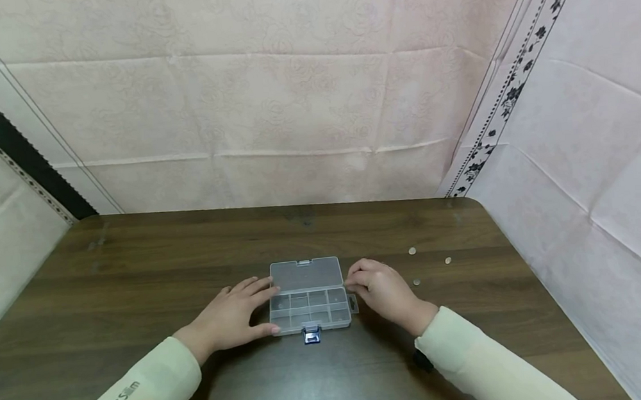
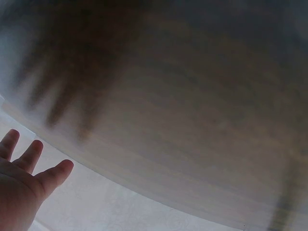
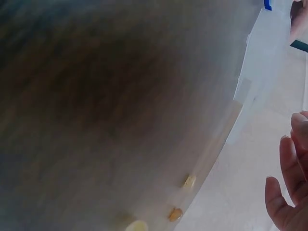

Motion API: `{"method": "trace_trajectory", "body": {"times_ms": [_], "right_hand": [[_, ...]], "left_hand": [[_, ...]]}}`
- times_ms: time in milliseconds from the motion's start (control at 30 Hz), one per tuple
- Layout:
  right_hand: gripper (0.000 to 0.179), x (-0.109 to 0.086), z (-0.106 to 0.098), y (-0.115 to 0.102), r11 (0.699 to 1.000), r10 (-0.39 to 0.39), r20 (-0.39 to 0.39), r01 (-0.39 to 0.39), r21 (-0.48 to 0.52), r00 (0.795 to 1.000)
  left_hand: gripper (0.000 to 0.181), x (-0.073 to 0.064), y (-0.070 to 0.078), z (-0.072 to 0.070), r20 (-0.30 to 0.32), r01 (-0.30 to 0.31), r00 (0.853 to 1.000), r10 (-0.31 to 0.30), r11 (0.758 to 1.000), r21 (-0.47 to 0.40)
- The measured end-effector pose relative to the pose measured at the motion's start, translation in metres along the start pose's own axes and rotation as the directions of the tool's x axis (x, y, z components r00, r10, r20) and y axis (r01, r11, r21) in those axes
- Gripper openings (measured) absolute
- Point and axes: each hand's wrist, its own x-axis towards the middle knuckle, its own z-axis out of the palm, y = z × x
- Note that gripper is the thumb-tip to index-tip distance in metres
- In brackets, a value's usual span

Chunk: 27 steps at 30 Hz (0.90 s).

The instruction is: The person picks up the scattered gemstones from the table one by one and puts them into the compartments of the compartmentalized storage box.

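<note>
A clear plastic compartment box (image 1: 310, 321) lies on the table with its lid (image 1: 306, 275) folded back, away from the person. A blue latch (image 1: 312, 336) sticks out at its front. My left hand (image 1: 233, 318) spreads its fingers along the box's left side, with the thumb and index finger at its edge. At the right side of the box, my right hand (image 1: 384, 290) has bent fingers, their tips near the hinge line. Whether they pinch the box or something small is hidden. In the right wrist view, the right hand (image 3: 293, 178) shows only partly.
Three small pale round pieces, among them a near one (image 1: 416, 282) and a rightmost one (image 1: 448, 260), lie right of the right hand. The brown wooden table (image 1: 198, 250) is bordered by pale patterned cloth (image 1: 265, 102) behind and at both sides.
</note>
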Motion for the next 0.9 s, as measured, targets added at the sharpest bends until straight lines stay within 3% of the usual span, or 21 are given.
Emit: {"method": "trace_trajectory", "body": {"times_ms": [233, 400, 900], "right_hand": [[0.012, 0.005, 0.002, -0.007, 1.0, 0.019, 0.058, -0.02, 0.016, 0.998], [0.01, 0.007, 0.006, -0.009, 1.0, -0.008, 0.106, 0.008, 0.003, 0.994], [0.009, 0.01, 0.011, -0.012, 0.999, -0.04, 0.152, 0.041, -0.005, 0.988]], "left_hand": [[0.078, -0.001, 0.001, -0.001, 0.003, 0.001, 1.0, -0.001, 1.0, -0.002], [0.077, -0.001, 0.001, -0.001, 0.0, -0.003, 1.0, 0.003, 1.0, -0.008], [0.077, -0.002, 0.001, 0.001, -0.01, 0.001, 1.0, -0.001, 1.0, -0.019]]}}
